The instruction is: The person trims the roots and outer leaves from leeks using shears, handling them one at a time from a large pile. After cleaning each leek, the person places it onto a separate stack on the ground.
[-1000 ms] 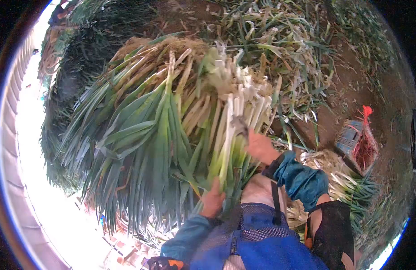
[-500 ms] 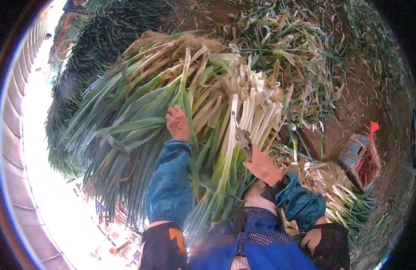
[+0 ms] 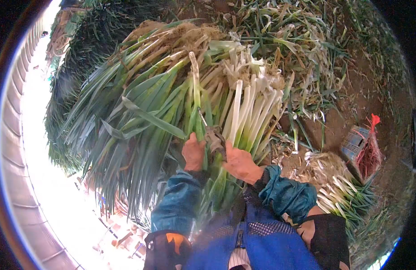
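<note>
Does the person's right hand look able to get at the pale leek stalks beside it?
Probably yes: the right hand is close by the pale leek stalks, with nothing visible between, though the metal tool it holds may hamper grasping.

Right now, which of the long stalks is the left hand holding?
The brown-ended stalk between the leafy heap and the white stalks; only it runs down into the left hand, with the metal tool beside it.

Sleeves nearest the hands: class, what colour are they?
The sleeves are teal, showing best in the head view.
</note>
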`<action>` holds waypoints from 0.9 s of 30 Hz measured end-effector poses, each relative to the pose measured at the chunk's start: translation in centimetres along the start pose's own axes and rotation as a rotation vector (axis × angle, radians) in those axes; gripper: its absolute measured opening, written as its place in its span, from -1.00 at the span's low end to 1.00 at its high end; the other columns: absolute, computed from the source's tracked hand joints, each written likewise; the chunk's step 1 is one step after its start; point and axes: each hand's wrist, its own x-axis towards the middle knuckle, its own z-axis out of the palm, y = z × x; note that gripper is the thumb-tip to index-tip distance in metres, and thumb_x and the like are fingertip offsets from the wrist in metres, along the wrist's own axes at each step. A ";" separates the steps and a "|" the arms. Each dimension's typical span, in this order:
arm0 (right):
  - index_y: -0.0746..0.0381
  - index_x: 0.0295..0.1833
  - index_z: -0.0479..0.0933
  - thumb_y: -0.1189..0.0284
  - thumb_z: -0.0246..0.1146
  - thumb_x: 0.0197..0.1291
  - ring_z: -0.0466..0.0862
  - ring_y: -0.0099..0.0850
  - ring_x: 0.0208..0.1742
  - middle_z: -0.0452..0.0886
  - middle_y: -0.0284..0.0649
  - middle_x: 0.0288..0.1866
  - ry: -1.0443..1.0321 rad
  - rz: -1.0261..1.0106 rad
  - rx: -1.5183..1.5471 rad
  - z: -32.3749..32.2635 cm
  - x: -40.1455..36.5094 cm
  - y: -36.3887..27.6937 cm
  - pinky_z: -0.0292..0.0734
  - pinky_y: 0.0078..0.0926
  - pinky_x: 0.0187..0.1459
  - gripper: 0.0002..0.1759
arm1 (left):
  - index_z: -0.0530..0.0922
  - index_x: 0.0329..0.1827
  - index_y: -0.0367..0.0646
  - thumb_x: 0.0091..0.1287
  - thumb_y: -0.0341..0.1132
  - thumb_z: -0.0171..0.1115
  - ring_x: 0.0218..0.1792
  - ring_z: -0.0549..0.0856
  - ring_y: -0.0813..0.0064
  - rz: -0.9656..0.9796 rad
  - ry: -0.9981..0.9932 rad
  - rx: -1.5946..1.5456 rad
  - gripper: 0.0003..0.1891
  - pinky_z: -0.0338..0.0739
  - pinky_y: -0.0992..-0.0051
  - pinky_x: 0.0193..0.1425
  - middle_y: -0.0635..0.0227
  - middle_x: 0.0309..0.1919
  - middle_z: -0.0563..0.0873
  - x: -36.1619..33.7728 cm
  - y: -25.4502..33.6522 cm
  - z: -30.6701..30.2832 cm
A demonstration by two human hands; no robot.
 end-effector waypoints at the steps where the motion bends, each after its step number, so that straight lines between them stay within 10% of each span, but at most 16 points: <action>1: 0.52 0.27 0.02 0.25 0.23 0.04 0.57 0.05 -0.28 0.52 0.10 -0.35 -0.023 0.040 -0.018 -0.1 0.0 -0.2 0.47 -0.12 -0.28 -0.17 | 0.42 -0.17 -0.18 0.06 -0.20 0.29 -0.30 0.63 -0.08 0.018 -0.008 -0.039 -0.64 0.48 0.08 -0.27 0.00 -0.43 0.64 -0.7 -0.2 0.1; 15: 0.46 0.15 0.10 0.30 0.22 0.03 0.58 0.09 -0.31 0.54 0.19 -0.37 -0.260 0.115 -0.051 -1.5 -7.2 -1.3 0.49 -0.12 -0.31 -0.32 | 0.49 0.01 -0.20 -0.05 -0.26 0.33 -0.24 0.68 0.15 -0.065 -0.171 -0.643 -0.50 0.51 0.33 -0.13 0.06 -0.28 0.69 -7.0 -3.6 0.5; 22: 0.47 0.12 0.13 0.30 0.20 0.02 0.59 0.07 -0.28 0.55 0.15 -0.39 -0.014 0.104 -0.131 -0.6 0.4 1.1 0.50 -0.10 -0.29 -0.34 | 0.41 0.10 -0.03 -0.02 -0.25 0.30 -0.21 0.64 -0.01 0.001 -0.222 -0.326 -0.46 0.48 0.19 -0.19 0.02 -0.31 0.66 -9.6 -5.2 0.7; 27: 0.44 0.09 0.17 0.30 0.18 0.04 0.58 0.06 -0.29 0.56 0.13 -0.37 -0.201 0.178 -0.099 -3.2 -3.8 -2.2 0.50 -0.12 -0.30 -0.40 | 0.39 -0.09 -0.16 0.04 -0.18 0.32 -0.27 0.60 -0.04 0.069 -0.313 -0.080 -0.57 0.45 0.13 -0.23 0.03 -0.37 0.61 -10.2 -6.0 1.1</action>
